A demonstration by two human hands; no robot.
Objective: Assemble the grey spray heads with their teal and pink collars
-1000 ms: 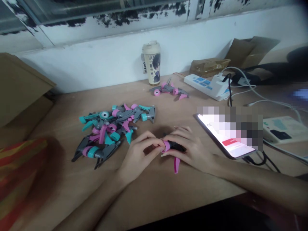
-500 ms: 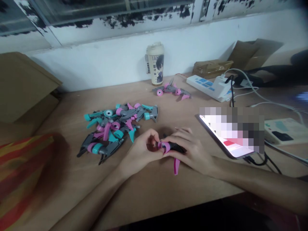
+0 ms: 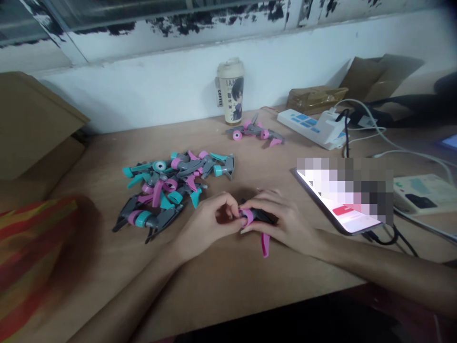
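Near the front of the table, both hands meet at a trigger sprayer head with a dark body, a pink collar (image 3: 248,217) and a pink trigger (image 3: 264,244) hanging below. My right hand (image 3: 282,216) wraps the body from the right, its fingers hiding much of it. At the collar's open end, my left hand (image 3: 214,216) is closed, thumb and fingertips pinching the rim; anything small between them is hidden. Left of the hands lies a pile of grey sprayer heads (image 3: 189,169) with pink or teal collars and triggers. Some collars, such as a teal one (image 3: 160,166), show a white disc inside.
Behind are a few pink-and-grey sprayer heads (image 3: 252,131) by a lidded coffee cup (image 3: 233,95). A power strip (image 3: 303,121), cables and a lit phone (image 3: 335,205) occupy the right. Cardboard (image 3: 35,128) and a red-and-yellow striped cloth (image 3: 39,262) stand at left.
My left fingertips have moved slightly right, closer against the pink collar. The sprayer head has shifted a little to the right in my right hand's grip. The pile looks the same.
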